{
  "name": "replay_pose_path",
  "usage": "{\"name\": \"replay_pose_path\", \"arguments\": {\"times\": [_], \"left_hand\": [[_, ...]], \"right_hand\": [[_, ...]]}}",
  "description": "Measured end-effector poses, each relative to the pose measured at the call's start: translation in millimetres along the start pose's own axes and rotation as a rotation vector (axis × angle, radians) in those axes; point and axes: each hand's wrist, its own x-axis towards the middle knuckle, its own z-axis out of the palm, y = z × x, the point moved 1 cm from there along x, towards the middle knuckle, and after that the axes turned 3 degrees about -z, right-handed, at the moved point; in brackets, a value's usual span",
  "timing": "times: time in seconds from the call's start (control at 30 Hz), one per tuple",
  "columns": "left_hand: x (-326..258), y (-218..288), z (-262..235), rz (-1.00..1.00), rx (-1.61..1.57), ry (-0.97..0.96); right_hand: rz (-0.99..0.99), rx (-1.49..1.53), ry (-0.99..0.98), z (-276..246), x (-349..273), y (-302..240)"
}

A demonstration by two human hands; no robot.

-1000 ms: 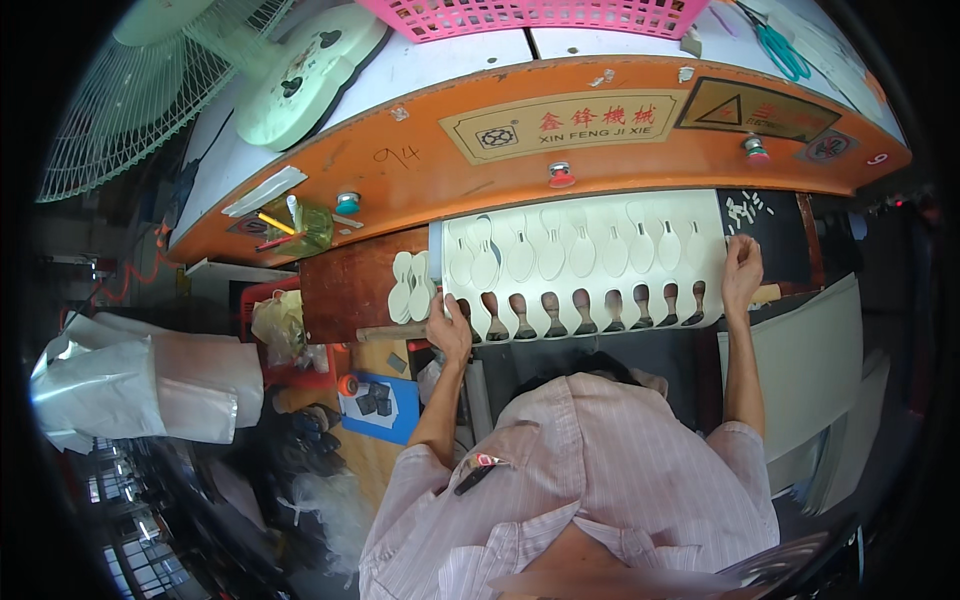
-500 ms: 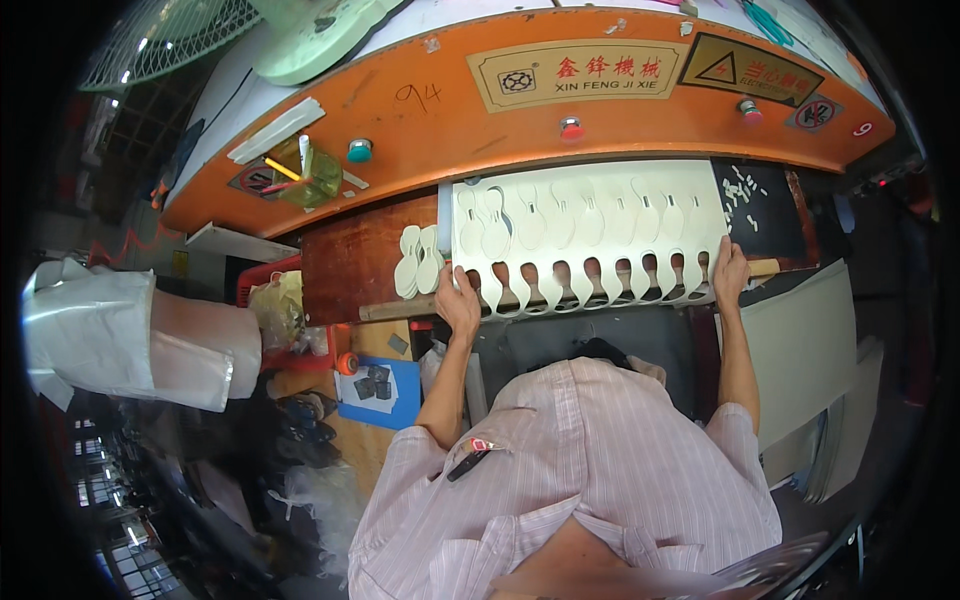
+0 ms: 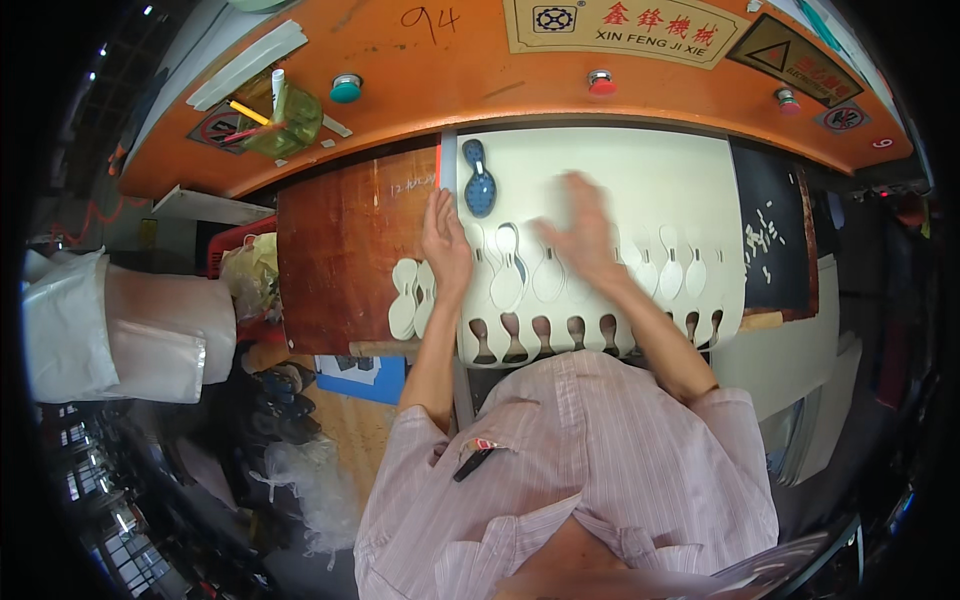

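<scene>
A cream sheet (image 3: 640, 175) lies across the machine bed, with a row of sole-shaped cuts through its middle and a row of sole-shaped holes along its near edge. On its far left corner rests a dark blue sole-shaped cutting die (image 3: 480, 182). My left hand (image 3: 447, 243) is at the sheet's left edge, fingers stretched out, holding nothing. Blurred by motion, my right hand (image 3: 583, 228) hovers over or touches the middle of the sheet, its thumb apart from the fingers and nothing visible in it. Cut sole pieces (image 3: 403, 298) are stacked by my left forearm.
An orange machine beam (image 3: 420, 75) with push buttons runs across the far side. A green pen holder (image 3: 292, 120) is fixed to it. Small white scraps (image 3: 762, 240) lie on the dark surface at right. Plastic-wrapped rolls (image 3: 130, 325) stand at left.
Both hands have left the sheet's near corners: the left moved up along the edge, the right inward to the middle. The sheet reaches nearer my body, and the cutting die now shows. My view has shifted.
</scene>
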Motion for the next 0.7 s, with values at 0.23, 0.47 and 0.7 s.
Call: {"name": "replay_pose_path", "arguments": {"times": [0.23,0.47,0.7], "left_hand": [[32,-28,-24,0.002,0.423,-0.31],[24,-12,-7,0.094,0.738,-0.356],[23,-10,-2,0.051,0.683,-0.322]], "right_hand": [[-0.008,0.135,-0.199,103,46,-51],[0.742,1.04,-0.298,73,61,-10],[0.287,0.392,-0.2,15,62,0]]}}
